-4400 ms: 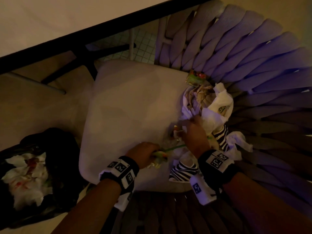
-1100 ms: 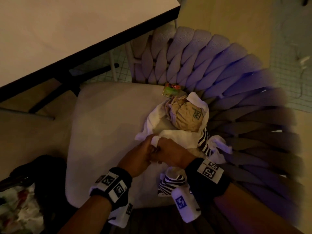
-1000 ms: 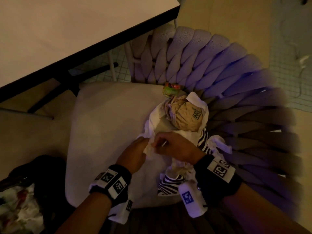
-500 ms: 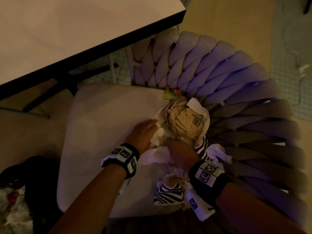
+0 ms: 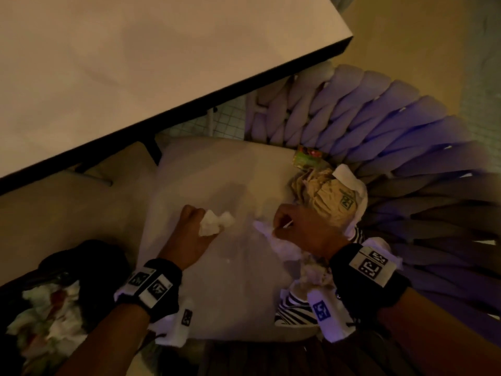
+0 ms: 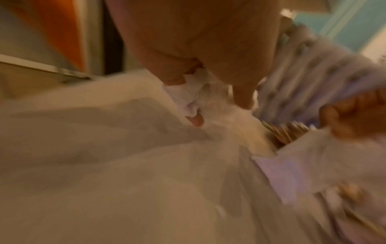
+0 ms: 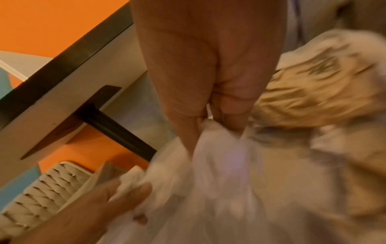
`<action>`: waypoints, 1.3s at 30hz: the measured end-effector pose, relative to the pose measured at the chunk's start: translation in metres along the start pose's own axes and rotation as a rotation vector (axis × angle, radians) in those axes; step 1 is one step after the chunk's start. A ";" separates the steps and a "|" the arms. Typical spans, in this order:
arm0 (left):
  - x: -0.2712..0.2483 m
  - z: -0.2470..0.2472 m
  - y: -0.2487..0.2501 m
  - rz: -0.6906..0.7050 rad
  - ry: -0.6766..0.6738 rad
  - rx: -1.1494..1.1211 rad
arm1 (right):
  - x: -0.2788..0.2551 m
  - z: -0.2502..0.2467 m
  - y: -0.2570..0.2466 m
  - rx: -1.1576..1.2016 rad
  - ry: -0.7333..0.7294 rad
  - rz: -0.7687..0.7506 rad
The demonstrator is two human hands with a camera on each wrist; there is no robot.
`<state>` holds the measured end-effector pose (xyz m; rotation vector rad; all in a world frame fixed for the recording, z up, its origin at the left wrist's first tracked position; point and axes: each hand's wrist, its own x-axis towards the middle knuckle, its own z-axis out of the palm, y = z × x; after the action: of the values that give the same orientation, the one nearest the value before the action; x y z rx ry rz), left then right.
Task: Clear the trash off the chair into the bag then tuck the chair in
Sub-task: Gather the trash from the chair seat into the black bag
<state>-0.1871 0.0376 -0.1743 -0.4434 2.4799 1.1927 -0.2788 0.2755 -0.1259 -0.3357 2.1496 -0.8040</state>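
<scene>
A pile of trash lies at the back right of the chair's pale seat cushion [image 5: 217, 185]: a crumpled brown paper bag [image 5: 325, 196], white napkins, a striped wrapper [image 5: 295, 310] and a small green packet [image 5: 307, 156]. My left hand [image 5: 195, 226] grips a crumpled white tissue [image 5: 215, 225] over the middle of the seat; the same tissue [image 6: 192, 92] shows between its fingers in the left wrist view. My right hand [image 5: 295, 229] pinches a bunch of white napkin [image 7: 219, 148] and a thin stick [image 5: 284, 226] beside the brown bag [image 7: 317, 92].
A black trash bag [image 5: 54, 299] with stained napkins inside stands open on the floor at the lower left. A white table [image 5: 135, 63] with a dark edge overhangs the chair's front. The woven purple chair back [image 5: 379, 131] curves round the right side.
My left hand has pulled back to the left with a tissue clutched in it. My right hand has lifted a little, still pinching the napkin at the pile.
</scene>
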 end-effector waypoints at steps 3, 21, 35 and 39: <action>-0.016 -0.033 -0.037 -0.121 0.081 -0.147 | 0.012 0.017 -0.038 -0.060 -0.056 -0.051; -0.241 -0.159 -0.363 -0.747 0.118 -0.017 | 0.105 0.382 -0.257 -0.169 -0.596 -0.017; -0.258 -0.146 -0.478 -0.744 -0.117 -0.130 | 0.131 0.557 -0.226 -0.115 -0.592 0.014; -0.264 -0.149 -0.469 -0.690 -0.241 -0.186 | 0.124 0.532 -0.226 -0.076 -0.668 0.012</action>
<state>0.2193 -0.3268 -0.2915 -1.0327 1.7819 1.0912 0.0407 -0.1871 -0.3084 -0.5430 1.5512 -0.5042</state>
